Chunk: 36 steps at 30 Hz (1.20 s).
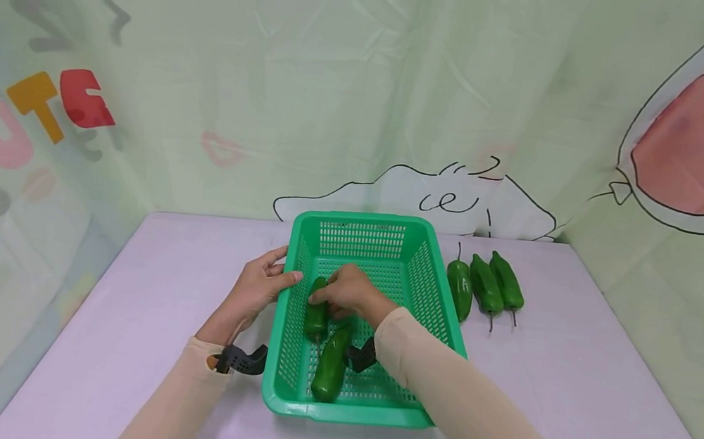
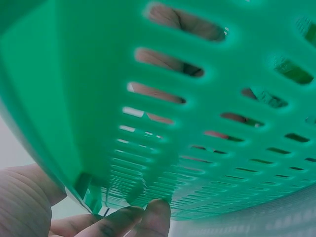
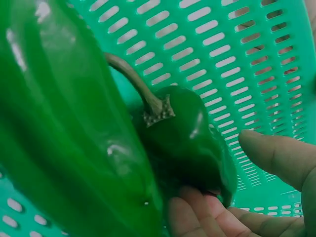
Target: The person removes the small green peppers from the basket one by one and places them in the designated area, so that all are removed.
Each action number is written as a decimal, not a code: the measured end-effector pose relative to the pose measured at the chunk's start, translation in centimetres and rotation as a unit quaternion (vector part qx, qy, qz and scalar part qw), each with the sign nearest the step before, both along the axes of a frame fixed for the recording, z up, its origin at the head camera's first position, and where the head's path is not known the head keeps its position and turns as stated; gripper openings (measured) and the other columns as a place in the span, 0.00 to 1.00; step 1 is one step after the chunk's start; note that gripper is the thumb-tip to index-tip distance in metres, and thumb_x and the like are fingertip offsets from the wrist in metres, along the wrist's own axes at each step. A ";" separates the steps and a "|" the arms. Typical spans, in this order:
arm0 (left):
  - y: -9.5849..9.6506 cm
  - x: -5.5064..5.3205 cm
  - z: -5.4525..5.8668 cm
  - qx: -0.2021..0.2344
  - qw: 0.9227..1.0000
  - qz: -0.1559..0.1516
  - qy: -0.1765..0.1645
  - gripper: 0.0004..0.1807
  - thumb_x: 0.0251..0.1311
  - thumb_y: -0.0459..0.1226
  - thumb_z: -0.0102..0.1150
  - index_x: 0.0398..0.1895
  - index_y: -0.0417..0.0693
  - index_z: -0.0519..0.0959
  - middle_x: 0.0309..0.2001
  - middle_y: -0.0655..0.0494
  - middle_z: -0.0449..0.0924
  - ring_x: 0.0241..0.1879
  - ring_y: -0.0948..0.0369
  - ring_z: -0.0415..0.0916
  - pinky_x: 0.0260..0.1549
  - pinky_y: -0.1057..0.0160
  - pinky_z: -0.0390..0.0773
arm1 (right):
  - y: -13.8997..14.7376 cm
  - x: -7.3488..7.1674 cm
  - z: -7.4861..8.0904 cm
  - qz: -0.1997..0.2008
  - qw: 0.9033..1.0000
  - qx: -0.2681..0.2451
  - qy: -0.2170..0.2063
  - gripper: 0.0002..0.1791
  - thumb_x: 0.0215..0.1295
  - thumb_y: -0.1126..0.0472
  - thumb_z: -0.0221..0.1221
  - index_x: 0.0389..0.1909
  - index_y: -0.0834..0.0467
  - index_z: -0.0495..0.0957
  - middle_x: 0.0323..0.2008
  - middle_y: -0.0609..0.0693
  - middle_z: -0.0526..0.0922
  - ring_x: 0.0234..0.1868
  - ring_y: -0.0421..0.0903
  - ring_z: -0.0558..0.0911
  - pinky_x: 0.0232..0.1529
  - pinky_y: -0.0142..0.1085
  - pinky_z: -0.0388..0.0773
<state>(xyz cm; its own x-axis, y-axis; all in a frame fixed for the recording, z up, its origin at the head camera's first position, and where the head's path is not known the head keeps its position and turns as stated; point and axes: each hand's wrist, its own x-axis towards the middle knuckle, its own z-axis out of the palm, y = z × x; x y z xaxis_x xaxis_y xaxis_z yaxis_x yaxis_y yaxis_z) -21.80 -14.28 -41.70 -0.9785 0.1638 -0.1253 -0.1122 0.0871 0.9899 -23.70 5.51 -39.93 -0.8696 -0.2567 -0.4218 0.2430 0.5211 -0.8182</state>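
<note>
A green plastic basket (image 1: 298,409) stands on the table. My left hand (image 1: 256,284) grips its left rim, the thumb over the edge and the fingers (image 2: 155,217) against the outside wall. Inside, my right hand (image 1: 351,294) holds a green pepper (image 1: 316,322) along the left wall. In the right wrist view the fingertips (image 3: 185,212) touch that pepper's lower side, and its stem (image 3: 143,86) points toward the camera. Another green pepper (image 1: 330,369) lies nearer the front of the basket and looms large in the right wrist view.
To the right of the basket, three more green peppers (image 1: 486,285) lie side by side on the pale table (image 1: 564,395). A printed cloth (image 1: 215,58) hangs behind and at both sides.
</note>
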 end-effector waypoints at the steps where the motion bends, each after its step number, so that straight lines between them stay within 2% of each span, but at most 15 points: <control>1: 0.0 0.0 0.0 0.000 1.000 0.000 0.000 0.38 0.72 0.33 0.63 0.82 0.46 0.61 0.67 0.36 0.77 0.50 0.51 0.87 0.46 0.56 0.88 | 0.0 0.0 0.0 0.002 1.000 0.003 0.001 0.33 0.62 0.62 0.73 0.63 0.75 0.74 0.41 0.62 0.85 0.36 0.52 0.88 0.43 0.47 0.89; 5: 0.0 0.0 0.0 -0.001 1.000 0.001 -0.001 0.38 0.72 0.33 0.63 0.82 0.46 0.61 0.67 0.36 0.77 0.51 0.51 0.87 0.47 0.56 0.88 | -0.1 0.1 -0.2 0.012 1.000 0.017 0.002 0.39 0.62 0.63 0.73 0.69 0.75 0.69 0.43 0.62 0.84 0.34 0.52 0.88 0.41 0.47 0.89; 7: 0.0 0.0 0.0 -0.002 1.000 0.001 -0.001 0.38 0.72 0.33 0.63 0.82 0.46 0.61 0.67 0.36 0.77 0.51 0.50 0.87 0.46 0.56 0.88 | -0.2 0.2 -0.3 0.015 1.000 0.024 0.004 0.34 0.62 0.62 0.74 0.64 0.74 0.73 0.41 0.61 0.85 0.33 0.52 0.88 0.38 0.46 0.89; 10: -0.1 0.0 0.1 -0.004 1.000 0.003 -0.001 0.38 0.72 0.34 0.63 0.82 0.47 0.61 0.67 0.36 0.77 0.51 0.51 0.87 0.46 0.57 0.88 | -0.3 0.2 -0.5 0.015 0.999 0.032 0.011 0.23 0.61 0.62 0.74 0.52 0.71 0.80 0.35 0.59 0.85 0.30 0.52 0.88 0.34 0.45 0.89; 12: -0.1 0.1 0.1 -0.005 1.000 0.003 -0.001 0.38 0.72 0.34 0.63 0.82 0.47 0.61 0.67 0.36 0.77 0.51 0.51 0.87 0.46 0.57 0.88 | -0.4 0.2 -0.6 0.015 0.999 0.038 0.018 0.19 0.60 0.61 0.74 0.45 0.68 0.81 0.33 0.58 0.84 0.29 0.51 0.88 0.33 0.44 0.89; 15: -0.1 0.0 0.1 -0.004 1.000 0.002 -0.001 0.37 0.72 0.34 0.63 0.82 0.47 0.61 0.67 0.36 0.77 0.50 0.52 0.87 0.46 0.58 0.88 | -0.6 0.3 -0.6 0.011 0.999 0.042 0.025 0.17 0.59 0.62 0.74 0.42 0.67 0.80 0.32 0.57 0.84 0.29 0.51 0.87 0.32 0.44 0.89; 21: 0.0 0.0 0.0 -0.003 1.000 0.001 -0.002 0.37 0.72 0.34 0.63 0.81 0.47 0.61 0.66 0.36 0.77 0.49 0.53 0.87 0.45 0.59 0.88 | -0.8 0.4 -0.8 0.002 0.999 0.040 0.024 0.20 0.59 0.63 0.73 0.48 0.69 0.80 0.34 0.57 0.83 0.29 0.50 0.87 0.33 0.44 0.89; 28: 0.0 0.1 0.1 0.002 1.000 -0.002 0.001 0.38 0.72 0.33 0.63 0.82 0.46 0.60 0.67 0.35 0.76 0.49 0.54 0.87 0.44 0.59 0.88 | -0.8 0.5 -1.0 -0.002 0.998 0.045 0.042 0.18 0.58 0.63 0.73 0.45 0.68 0.80 0.35 0.57 0.83 0.32 0.50 0.87 0.33 0.44 0.89; 36: 0.0 0.1 0.1 0.002 1.000 -0.001 -0.001 0.38 0.72 0.32 0.63 0.82 0.45 0.60 0.66 0.35 0.77 0.48 0.55 0.87 0.45 0.59 0.88 | -0.9 0.6 -1.0 -0.003 0.998 0.049 0.049 0.22 0.57 0.63 0.75 0.48 0.69 0.78 0.37 0.58 0.82 0.31 0.51 0.87 0.31 0.42 0.89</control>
